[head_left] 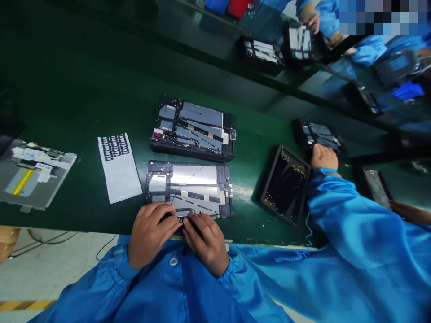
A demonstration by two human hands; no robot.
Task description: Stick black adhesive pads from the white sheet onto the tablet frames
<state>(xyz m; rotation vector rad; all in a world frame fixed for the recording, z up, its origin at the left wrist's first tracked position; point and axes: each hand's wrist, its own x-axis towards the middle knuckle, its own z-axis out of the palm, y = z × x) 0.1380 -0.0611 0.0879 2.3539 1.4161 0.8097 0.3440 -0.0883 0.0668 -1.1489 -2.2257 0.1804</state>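
Note:
Directly before me lies an opened electronic device [193, 175], its flat silver panels and black frame exposed. My left hand [153, 233] is at its near edge, fingers bent and pressed together. Beside it, my right hand [207, 244] has thumb and fingers closed at the same edge. Between the fingertips a thin dark cable [185, 210] curves over the device. What the fingertips grip is hidden. A second opened device [198, 114] rests on a black block just beyond, with small red and orange spots at its left end.
Left are a white label sheet [121, 179] with black stickers and a metal panel [43, 193] with yellow tape. Right, a black tray [286, 188] holds small gold-coloured pieces. A co-worker's hand [323, 158] touches another device [319, 134]. A dark rail [269, 83] crosses behind.

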